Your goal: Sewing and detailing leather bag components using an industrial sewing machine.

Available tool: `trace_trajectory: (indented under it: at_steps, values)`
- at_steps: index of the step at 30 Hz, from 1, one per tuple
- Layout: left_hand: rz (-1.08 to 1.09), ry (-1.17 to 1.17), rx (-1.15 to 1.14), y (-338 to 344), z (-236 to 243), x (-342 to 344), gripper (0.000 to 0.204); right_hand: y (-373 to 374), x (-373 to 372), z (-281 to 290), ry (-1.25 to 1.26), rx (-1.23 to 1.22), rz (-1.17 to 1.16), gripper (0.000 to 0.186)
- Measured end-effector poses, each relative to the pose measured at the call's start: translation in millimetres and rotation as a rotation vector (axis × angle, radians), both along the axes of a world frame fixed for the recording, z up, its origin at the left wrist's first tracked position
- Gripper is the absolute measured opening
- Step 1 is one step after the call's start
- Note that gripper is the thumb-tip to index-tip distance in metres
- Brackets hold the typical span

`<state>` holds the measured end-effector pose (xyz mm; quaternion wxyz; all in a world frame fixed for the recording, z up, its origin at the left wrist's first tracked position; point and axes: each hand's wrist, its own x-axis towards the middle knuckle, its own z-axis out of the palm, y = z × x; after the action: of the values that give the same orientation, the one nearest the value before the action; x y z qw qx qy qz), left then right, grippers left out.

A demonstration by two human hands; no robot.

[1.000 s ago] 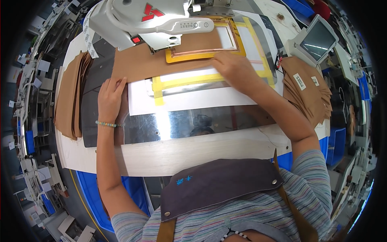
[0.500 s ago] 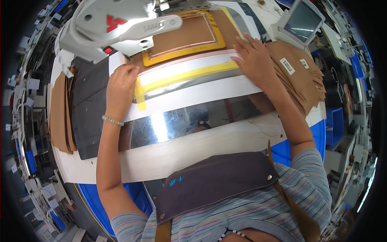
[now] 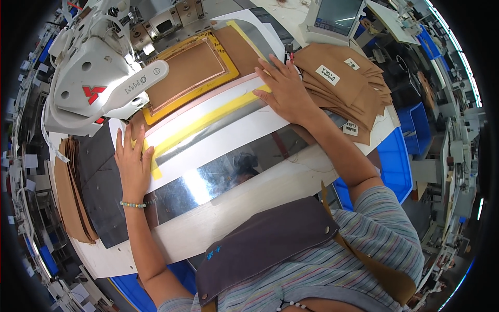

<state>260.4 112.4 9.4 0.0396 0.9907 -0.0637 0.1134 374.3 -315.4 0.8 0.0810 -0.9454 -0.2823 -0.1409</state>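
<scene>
1. Template point(image 3: 208, 122): long white plate with yellow tape edges, lying diagonally across frame centre, lower left to upper right, on the table point(image 3: 270, 192).
2. Left hand point(image 3: 132, 161): flat, fingers spread, pressed on the template's lower-left end, left of centre. Clamped on nothing.
3. Right hand point(image 3: 283, 88): flat, fingers spread, pressed on the template's upper-right end, above centre. Clamped on nothing.
4. Hands well apart, template spanning between them.
5. Sewing machine point(image 3: 99, 78): white head, upper left, just above the left hand.
6. Yellow frame point(image 3: 192, 70) with brown panel inside, just beyond the template, upper centre.
7. Brown stack point(image 3: 348, 83): touching the right hand's far side, upper right.
8. Dark sheet point(image 3: 101, 192): left of the left hand.
</scene>
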Motion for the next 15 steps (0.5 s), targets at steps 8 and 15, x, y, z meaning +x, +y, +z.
trace_trajectory:
  at_steps: [8,15]
  values:
    - [-0.002,-0.054,-0.036,3.4,0.4,-1.0,0.051,-0.1,2.5,0.3,0.001,0.066,-0.004,0.058]
    - [0.032,-0.074,0.025,0.5,3.9,-4.4,0.047,-1.4,2.1,-2.2,-0.021,0.053,0.014,0.054]
